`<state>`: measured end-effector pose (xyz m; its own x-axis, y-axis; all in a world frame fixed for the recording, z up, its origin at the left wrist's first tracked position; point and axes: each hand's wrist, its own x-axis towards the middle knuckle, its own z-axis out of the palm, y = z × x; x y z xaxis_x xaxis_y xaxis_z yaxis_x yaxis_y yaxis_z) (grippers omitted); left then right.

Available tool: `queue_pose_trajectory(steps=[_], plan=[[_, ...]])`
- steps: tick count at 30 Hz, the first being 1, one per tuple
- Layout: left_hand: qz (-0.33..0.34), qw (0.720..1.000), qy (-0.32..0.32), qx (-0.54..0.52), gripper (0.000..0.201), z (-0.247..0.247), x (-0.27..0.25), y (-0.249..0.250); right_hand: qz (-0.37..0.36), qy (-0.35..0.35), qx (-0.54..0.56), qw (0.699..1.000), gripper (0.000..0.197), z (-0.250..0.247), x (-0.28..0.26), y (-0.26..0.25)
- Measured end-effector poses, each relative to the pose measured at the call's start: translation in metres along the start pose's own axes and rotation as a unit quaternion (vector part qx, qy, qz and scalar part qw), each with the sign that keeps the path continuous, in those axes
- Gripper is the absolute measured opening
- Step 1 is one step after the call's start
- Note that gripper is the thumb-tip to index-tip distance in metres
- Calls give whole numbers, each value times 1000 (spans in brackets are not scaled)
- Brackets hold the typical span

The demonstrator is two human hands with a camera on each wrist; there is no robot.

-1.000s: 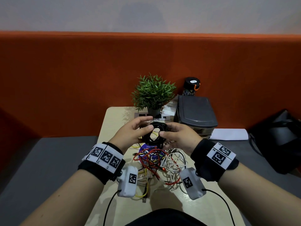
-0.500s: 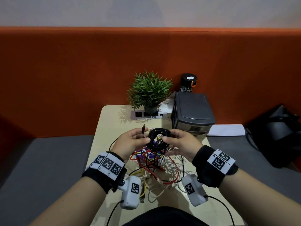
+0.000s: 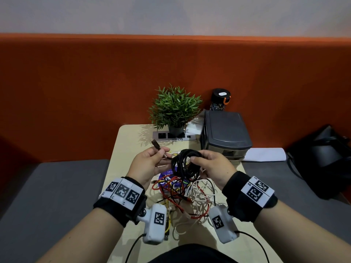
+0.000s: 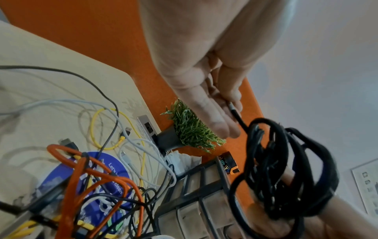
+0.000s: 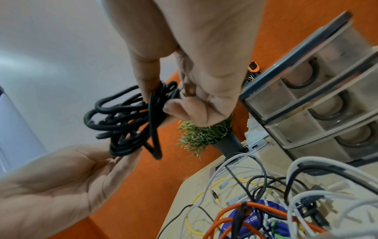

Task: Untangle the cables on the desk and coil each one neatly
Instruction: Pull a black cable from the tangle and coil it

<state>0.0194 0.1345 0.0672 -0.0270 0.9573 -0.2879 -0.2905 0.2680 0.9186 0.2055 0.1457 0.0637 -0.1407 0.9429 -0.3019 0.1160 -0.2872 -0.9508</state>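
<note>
A bundle of black cable (image 3: 185,163) hangs in loose, uneven loops above the desk. My right hand (image 3: 195,157) grips its right side between thumb and fingers; the right wrist view shows that black bundle (image 5: 122,122) below my right hand (image 5: 161,103). My left hand (image 3: 161,151) pinches the cable's free end, and the plug (image 3: 155,144) sticks out up and to the left. In the left wrist view the black cable end (image 4: 235,114) runs from my fingers down into the bundle (image 4: 286,169). A tangle of red, white, yellow and black cables (image 3: 188,196) lies on the desk (image 3: 125,149) under both hands.
A potted plant (image 3: 174,109) stands on a socket panel (image 3: 161,136) at the back of the desk. A grey drawer unit (image 3: 226,130) sits back right, a dark bottle (image 3: 220,99) behind it. A blue printed disc (image 3: 168,173) lies under the tangle. A black bag (image 3: 322,158) is far right.
My left hand has pulled the plug end out of the bundle and away to the left. The tight ring of black cable has loosened into wider loops in my right hand.
</note>
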Motion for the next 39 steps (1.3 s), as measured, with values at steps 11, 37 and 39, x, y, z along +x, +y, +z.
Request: queue_pose_trajectory(steps=[11,37,39], plan=[[196,949,-90,228,22,7,-19,0,-14,49,-70,996,11,-1,5,-12],[196,970,-52,131,24,0,-28,17,-3,19,42,999,8,0,-5,-33],[202,970,-33,134,21,0,-27,20,-6,19,46,999,7,2,-6,-33]])
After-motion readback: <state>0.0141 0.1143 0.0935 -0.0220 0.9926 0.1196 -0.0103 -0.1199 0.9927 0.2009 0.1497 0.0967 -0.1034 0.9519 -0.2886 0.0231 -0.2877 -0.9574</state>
